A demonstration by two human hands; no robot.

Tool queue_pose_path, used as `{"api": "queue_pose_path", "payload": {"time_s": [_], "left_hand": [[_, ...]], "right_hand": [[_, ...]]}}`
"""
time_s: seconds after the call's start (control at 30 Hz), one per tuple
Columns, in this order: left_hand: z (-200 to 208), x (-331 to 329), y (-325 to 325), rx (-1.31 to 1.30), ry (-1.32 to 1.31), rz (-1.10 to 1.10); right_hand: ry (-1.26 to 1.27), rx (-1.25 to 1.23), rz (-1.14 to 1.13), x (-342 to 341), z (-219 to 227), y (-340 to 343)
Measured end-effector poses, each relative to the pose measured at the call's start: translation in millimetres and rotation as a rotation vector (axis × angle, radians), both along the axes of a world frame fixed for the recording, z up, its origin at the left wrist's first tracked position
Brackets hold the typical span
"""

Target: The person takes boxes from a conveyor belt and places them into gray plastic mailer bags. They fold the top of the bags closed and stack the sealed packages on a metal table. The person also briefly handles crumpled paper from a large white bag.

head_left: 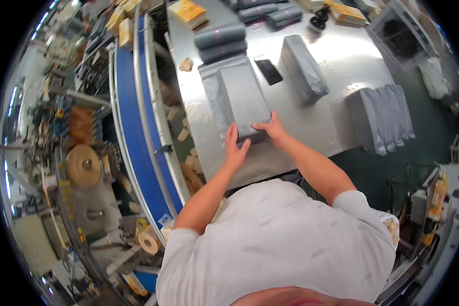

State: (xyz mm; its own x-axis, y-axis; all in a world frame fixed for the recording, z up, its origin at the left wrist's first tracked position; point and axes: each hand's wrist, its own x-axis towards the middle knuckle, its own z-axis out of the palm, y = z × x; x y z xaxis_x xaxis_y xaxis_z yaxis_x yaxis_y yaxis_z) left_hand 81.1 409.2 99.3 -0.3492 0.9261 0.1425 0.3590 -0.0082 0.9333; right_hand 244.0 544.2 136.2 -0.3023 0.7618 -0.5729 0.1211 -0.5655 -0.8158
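A long box-shaped package in a grey plastic bag point(242, 92) lies on the metal table in front of me, with loose bag film spread along its left side. My left hand point(235, 150) holds its near left corner, fingers stretched along the side and thumb at the near end. At the near right corner, my right hand point(274, 130) grips the film, with one digit lying across the top toward the left. Part of its fingers is hidden behind the package edge. Just right of the package is a black phone point(269, 72).
Another grey wrapped package point(303, 69) lies farther right, and several more point(381, 118) stand at the table's right edge. Rolls of grey bags point(219, 36) lie at the back, near a yellow box point(188, 13). A blue conveyor belt point(132, 102) runs along the left.
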Motion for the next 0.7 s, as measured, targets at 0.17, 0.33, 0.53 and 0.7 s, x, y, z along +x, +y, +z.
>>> {"api": "queue_pose_path", "payload": {"time_s": [0.17, 0.33, 0.53, 0.7], "left_hand": [[66.5, -10.7, -12.7, 0.114, 0.179, -0.44], [32.2, -7.3, -42.6, -0.101, -0.112, -0.373], [18.9, -4.4, -52.2, -0.137, -0.069, -0.461], [25.2, -9.3, -49.6, -0.184, -0.044, -0.485]], "right_hand": [[0.463, -0.074, -0.229, 125.9, 38.0, -1.9], [0.464, 0.581, -0.47, 273.0, 72.6, -35.7], [-0.733, 1.034, -0.404, 397.9, 74.6, -51.9], [-1.598, 0.656, -0.152, 351.0, 49.9, -23.1]]}}
